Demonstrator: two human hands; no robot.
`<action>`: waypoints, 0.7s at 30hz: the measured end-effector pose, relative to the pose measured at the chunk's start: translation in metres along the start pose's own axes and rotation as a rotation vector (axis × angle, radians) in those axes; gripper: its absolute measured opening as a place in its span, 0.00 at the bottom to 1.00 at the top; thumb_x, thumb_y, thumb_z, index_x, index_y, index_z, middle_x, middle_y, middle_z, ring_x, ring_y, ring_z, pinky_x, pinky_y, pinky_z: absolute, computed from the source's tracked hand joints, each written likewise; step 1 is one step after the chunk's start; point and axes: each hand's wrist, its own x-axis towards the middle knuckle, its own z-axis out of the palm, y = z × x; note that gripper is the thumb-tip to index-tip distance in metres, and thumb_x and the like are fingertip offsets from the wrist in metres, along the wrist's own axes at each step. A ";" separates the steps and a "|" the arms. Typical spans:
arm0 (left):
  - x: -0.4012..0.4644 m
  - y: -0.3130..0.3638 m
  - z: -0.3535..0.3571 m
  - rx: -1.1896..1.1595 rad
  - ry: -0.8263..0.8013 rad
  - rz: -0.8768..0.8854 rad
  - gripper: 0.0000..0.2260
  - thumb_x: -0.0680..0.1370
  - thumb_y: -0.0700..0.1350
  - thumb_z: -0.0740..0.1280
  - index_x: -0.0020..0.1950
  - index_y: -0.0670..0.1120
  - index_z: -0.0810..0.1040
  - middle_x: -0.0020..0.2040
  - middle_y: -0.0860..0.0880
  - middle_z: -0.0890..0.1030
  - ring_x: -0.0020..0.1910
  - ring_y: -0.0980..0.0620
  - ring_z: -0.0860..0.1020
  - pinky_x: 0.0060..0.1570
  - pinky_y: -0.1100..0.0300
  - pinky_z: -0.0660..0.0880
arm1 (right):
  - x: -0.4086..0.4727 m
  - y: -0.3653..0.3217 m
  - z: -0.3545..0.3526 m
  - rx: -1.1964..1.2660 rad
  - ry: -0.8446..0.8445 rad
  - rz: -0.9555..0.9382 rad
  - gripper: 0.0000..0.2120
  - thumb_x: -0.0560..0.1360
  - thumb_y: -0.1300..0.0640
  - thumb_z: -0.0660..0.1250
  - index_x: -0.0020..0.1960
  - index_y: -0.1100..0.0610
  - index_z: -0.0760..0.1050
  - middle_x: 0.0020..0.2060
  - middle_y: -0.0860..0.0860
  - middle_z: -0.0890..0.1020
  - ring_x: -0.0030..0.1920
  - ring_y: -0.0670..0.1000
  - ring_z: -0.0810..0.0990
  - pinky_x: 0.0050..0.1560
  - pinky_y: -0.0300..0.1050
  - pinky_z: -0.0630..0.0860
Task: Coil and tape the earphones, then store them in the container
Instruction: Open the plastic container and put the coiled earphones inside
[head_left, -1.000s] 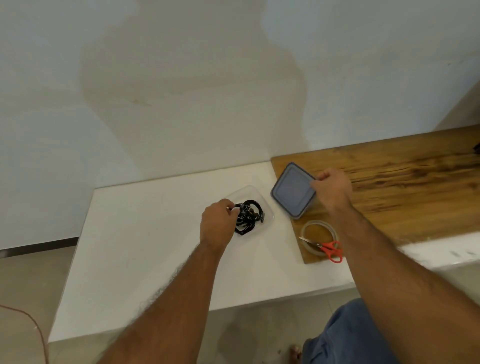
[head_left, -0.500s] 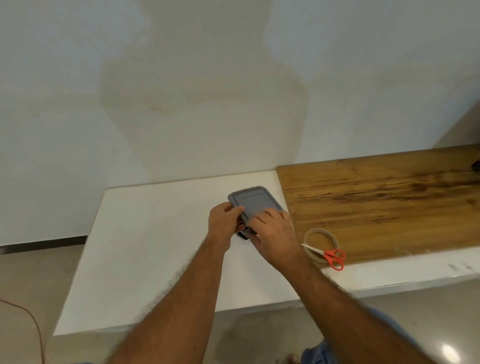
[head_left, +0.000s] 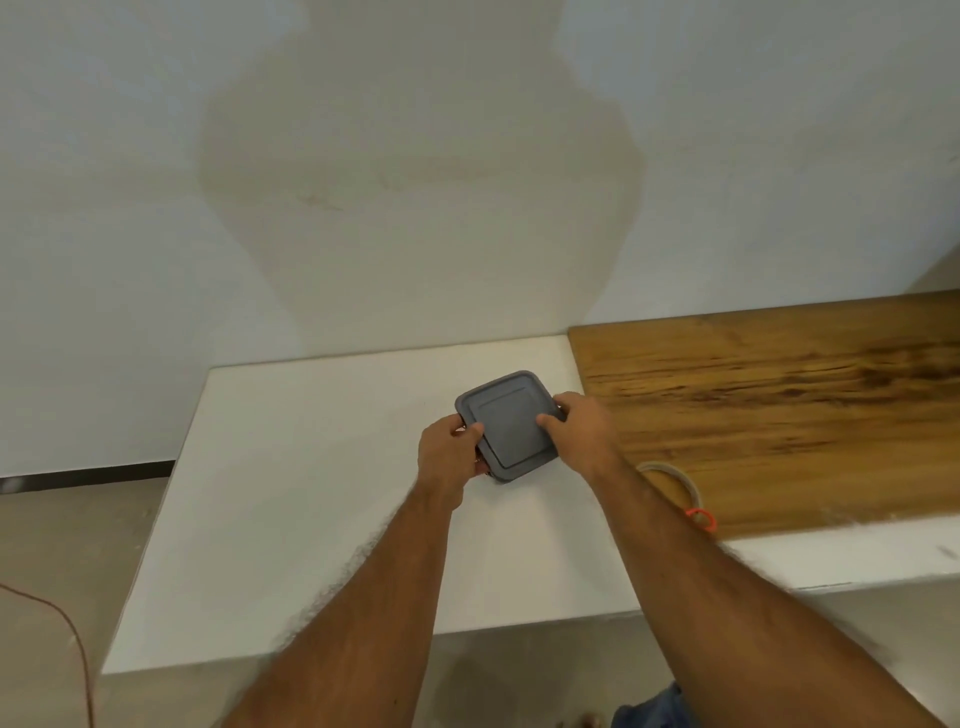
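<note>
A square grey lid lies on top of the container on the white table, covering it. The earphones are hidden beneath it. My left hand grips the container's left edge, thumb on the lid's rim. My right hand grips the right edge, thumb pressed on the lid's top. Both hands sit on opposite sides of the container.
A wooden board covers the table's right part. On its near left corner lies a roll of tape with red-handled scissors, partly hidden by my right forearm. The wall stands close behind. A thin cable runs on the floor at left.
My right hand carried the lid from the wooden board over to the container and set it on top. The earphones went out of sight. Both hands now hold the lidded container's sides.
</note>
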 end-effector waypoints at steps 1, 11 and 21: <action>0.003 -0.002 -0.001 0.005 0.005 -0.011 0.11 0.80 0.38 0.64 0.62 0.39 0.77 0.54 0.40 0.82 0.50 0.41 0.83 0.45 0.48 0.82 | 0.002 -0.001 0.003 -0.025 0.008 -0.015 0.17 0.77 0.49 0.67 0.62 0.58 0.77 0.52 0.55 0.83 0.49 0.53 0.80 0.52 0.48 0.80; 0.012 -0.012 -0.007 0.340 0.224 0.093 0.17 0.74 0.47 0.73 0.61 0.44 0.77 0.51 0.44 0.84 0.41 0.44 0.84 0.44 0.49 0.82 | 0.007 0.000 0.006 -0.024 0.017 -0.021 0.15 0.77 0.52 0.67 0.58 0.60 0.80 0.52 0.56 0.83 0.50 0.54 0.81 0.55 0.50 0.79; 0.018 -0.021 -0.011 0.380 0.239 0.035 0.21 0.74 0.48 0.74 0.65 0.45 0.78 0.56 0.44 0.83 0.47 0.44 0.84 0.51 0.46 0.81 | 0.006 -0.003 0.003 -0.114 -0.041 -0.067 0.13 0.80 0.57 0.61 0.62 0.58 0.79 0.58 0.55 0.82 0.54 0.55 0.80 0.57 0.45 0.76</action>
